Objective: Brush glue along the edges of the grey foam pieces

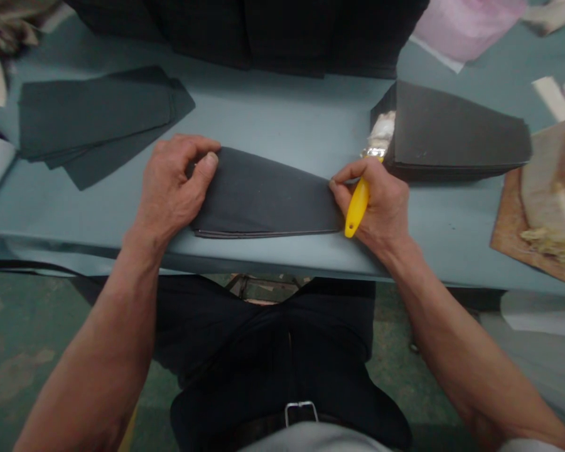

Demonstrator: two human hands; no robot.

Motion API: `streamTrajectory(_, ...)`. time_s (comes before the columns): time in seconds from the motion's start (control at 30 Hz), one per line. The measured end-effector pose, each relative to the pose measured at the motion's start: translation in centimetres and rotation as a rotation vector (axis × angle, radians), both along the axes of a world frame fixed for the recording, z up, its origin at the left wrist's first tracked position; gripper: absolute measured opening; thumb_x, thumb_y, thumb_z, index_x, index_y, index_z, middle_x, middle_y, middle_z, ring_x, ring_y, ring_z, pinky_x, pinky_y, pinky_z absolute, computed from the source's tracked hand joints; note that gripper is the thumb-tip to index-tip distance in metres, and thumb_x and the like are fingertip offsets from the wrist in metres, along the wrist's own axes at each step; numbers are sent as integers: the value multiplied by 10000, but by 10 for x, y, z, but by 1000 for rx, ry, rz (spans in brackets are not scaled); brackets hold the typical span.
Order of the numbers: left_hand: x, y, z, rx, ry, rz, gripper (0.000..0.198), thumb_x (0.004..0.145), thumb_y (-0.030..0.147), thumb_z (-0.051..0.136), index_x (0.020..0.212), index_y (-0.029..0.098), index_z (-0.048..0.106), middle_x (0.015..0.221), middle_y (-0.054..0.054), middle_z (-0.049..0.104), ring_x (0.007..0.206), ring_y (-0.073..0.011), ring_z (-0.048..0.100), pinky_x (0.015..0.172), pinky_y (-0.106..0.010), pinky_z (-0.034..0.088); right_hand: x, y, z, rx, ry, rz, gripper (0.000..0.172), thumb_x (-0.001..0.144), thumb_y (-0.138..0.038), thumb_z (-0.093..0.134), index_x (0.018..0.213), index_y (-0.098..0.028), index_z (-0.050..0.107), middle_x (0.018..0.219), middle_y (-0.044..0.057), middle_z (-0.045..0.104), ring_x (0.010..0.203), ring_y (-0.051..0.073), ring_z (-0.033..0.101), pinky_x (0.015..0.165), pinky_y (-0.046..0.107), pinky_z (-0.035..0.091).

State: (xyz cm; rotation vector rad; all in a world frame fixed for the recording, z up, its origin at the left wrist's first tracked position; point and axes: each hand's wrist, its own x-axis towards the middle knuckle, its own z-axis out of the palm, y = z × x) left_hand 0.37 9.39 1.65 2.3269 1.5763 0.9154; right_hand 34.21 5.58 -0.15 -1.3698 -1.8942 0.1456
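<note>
A dark grey, tapered fabric piece (263, 194) lies folded on the blue-grey table (273, 113), close to its near edge. My left hand (172, 185) is closed on the wide left end of the piece, thumb on top. My right hand (381, 201) pinches the narrow right end with its fingertips while gripping a yellow-handled brush (356, 207), whose pale bristles (381, 133) point away from me.
A stack of similar dark pieces (94, 119) lies at the back left and another stack (456, 135) at the right. A wooden board with a pale lump (546, 201) sits at the far right. Black cloth (263, 31) and pink material (466, 25) lie at the back.
</note>
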Motion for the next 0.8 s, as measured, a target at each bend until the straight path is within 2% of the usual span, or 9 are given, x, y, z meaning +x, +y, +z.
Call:
streamTrajectory(0.13, 0, 0, 0, 7, 2, -1, 337, 1083, 409, 540, 1249, 228, 770, 1229, -56, 814, 1152, -254, 740, 1127, -473, 509, 1, 0, -1, -5, -16, -11, 58, 972, -329, 693, 975, -282, 659, 851, 2, 727, 682, 176, 616, 707, 334, 521)
streamTrajectory(0.33, 0, 2, -3, 28, 39, -12, 332, 1086, 386, 523, 1254, 231, 764, 1255, -70, 810, 1228, -278, 727, 1150, -494, 505, 1, 0, 0, -9, -20, 19, 50, 986, -318, 682, 970, -279, 655, 853, 8, 726, 692, 178, 639, 701, 340, 517)
streamTrajectory(0.5, 2, 2, -3, 48, 126, -22, 442, 1132, 444, 405, 1298, 217, 746, 1281, -104, 800, 1289, -300, 709, 1180, -520, 495, 0, 0, -1, 24, 4, 22, 48, 979, -298, 694, 966, -272, 655, 857, 8, 732, 706, 177, 658, 690, 338, 498)
streamTrajectory(0.8, -3, 6, -8, 37, 116, 6, 603, 1141, 590, 310, 1340, 210, 734, 1284, -135, 770, 1290, -324, 680, 1165, -544, 502, 2, 0, 0, -6, 5, 24, 62, 977, -293, 693, 977, -277, 634, 859, 7, 706, 743, 189, 661, 729, 348, 515)
